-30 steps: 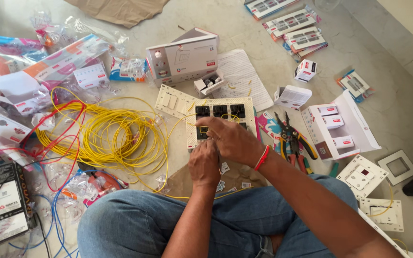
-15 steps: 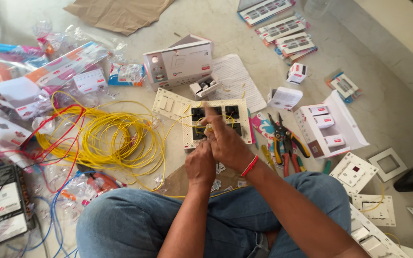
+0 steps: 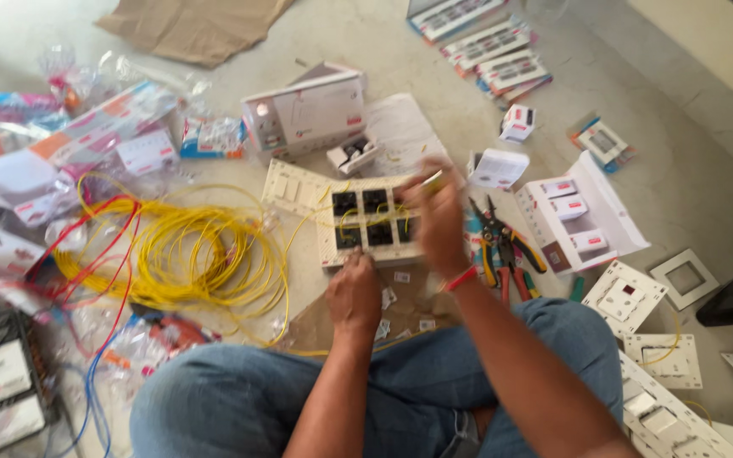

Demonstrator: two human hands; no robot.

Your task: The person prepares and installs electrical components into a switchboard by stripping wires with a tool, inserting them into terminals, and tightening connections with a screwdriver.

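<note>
While lying flat on the floor (image 3: 706,178), cream switch plate (image 3: 371,220) shows six black modules, yellow wires; left hand (image 3: 354,293) pins its near edge; right hand (image 3: 439,216) pinches a wire, blurred.

A cream switch plate (image 3: 366,222) with black modules is seen lying on the floor (image 3: 706,170), in front of crossed legs in blue jeans (image 3: 248,407). Its near edge is touched by the left hand (image 3: 354,293), while the right hand (image 3: 439,216) is held over its right end, fingers closed on a thin yellow wire (image 3: 430,180). A yellow wire coil (image 3: 188,254) is spread to the left, and red-handled pliers (image 3: 502,246) are laid just right of the plate
</note>
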